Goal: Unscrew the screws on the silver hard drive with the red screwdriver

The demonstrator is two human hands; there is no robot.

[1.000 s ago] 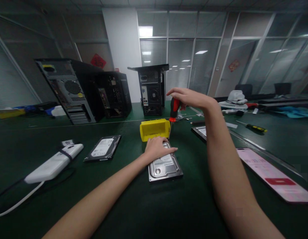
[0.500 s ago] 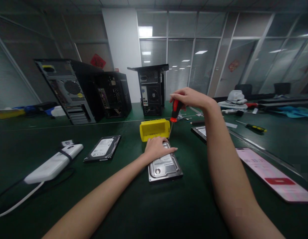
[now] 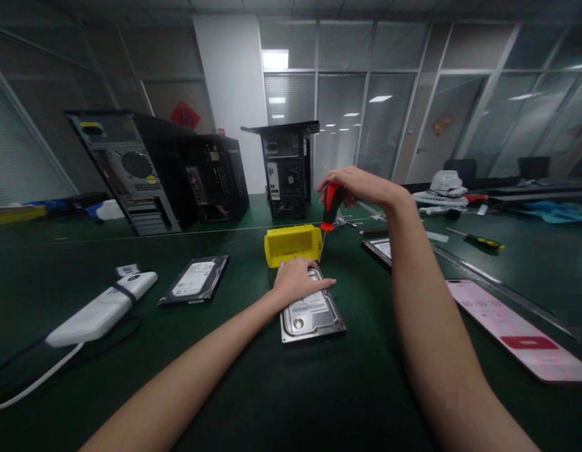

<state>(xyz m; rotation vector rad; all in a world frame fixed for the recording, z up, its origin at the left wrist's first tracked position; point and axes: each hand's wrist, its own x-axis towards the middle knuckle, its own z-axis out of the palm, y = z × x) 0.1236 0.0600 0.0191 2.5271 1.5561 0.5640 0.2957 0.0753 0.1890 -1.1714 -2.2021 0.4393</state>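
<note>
A silver hard drive [image 3: 312,320] lies flat on the green table in front of me. My left hand [image 3: 297,276] rests over its far half, gripping it with the thumb across the right side. Above the drive's far right corner, my right hand [image 3: 344,185] is wrapped round the red and black handle of a screwdriver [image 3: 331,207]. Its shaft points down to that corner; the tip's contact is too small to make out. Just behind the drive stands a yellow plastic bin [image 3: 293,242], open side towards me.
Another hard drive [image 3: 194,280] lies left, near a white power strip [image 3: 102,311]. On the right are a partly hidden drive [image 3: 378,248], a pink-screened phone [image 3: 517,329] and a yellow-black screwdriver [image 3: 483,242]. Computer cases [image 3: 291,169] stand at the back.
The fingers of my right hand have shifted slightly round the screwdriver handle, which has tilted a little. My left hand and the hard drive stay in place.
</note>
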